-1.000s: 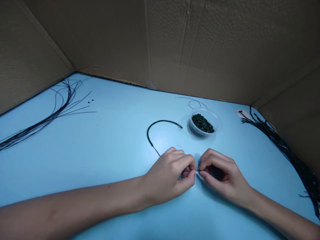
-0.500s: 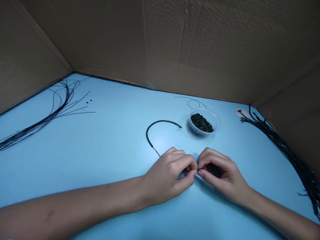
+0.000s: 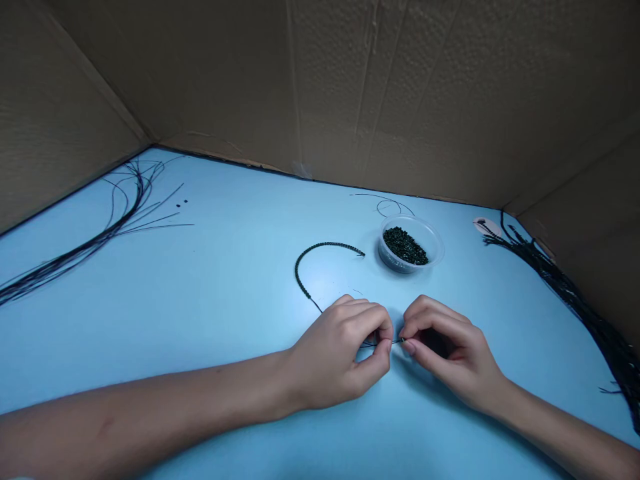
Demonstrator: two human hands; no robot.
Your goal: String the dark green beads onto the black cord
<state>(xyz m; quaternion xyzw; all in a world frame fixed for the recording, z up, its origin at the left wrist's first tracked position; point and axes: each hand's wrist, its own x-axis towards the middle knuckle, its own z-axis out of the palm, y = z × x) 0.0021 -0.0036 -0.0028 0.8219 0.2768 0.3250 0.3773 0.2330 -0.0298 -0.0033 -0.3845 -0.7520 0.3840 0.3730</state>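
Observation:
Thumb and forefinger of my left hand (image 3: 345,353) pinch a thin dark cord (image 3: 369,345), which shows below the palm and runs out past the fingertips. A short way to the right, my right hand (image 3: 453,347) is closed on a tiny dark bead (image 3: 401,340) at the end of that cord. Beyond my left hand lies a curved strand of dark beads (image 3: 320,245); its bare cord runs down behind the hand. A clear plastic tub (image 3: 436,245) holding dark green beads (image 3: 405,247) stands behind the right hand.
A bundle of loose dark cords (image 3: 100,235) lies at the left. Finished-looking beaded strands (image 3: 565,287) are heaped along the right side by a small pale tag (image 3: 486,227). Cardboard walls (image 3: 320,87) enclose the blue tabletop (image 3: 225,280). A loose cord piece (image 3: 387,201) curls behind the tub.
My right hand has moved slightly right, away from my left, so a short stretch of cord now shows between the fingertips. The whole view has shifted a little.

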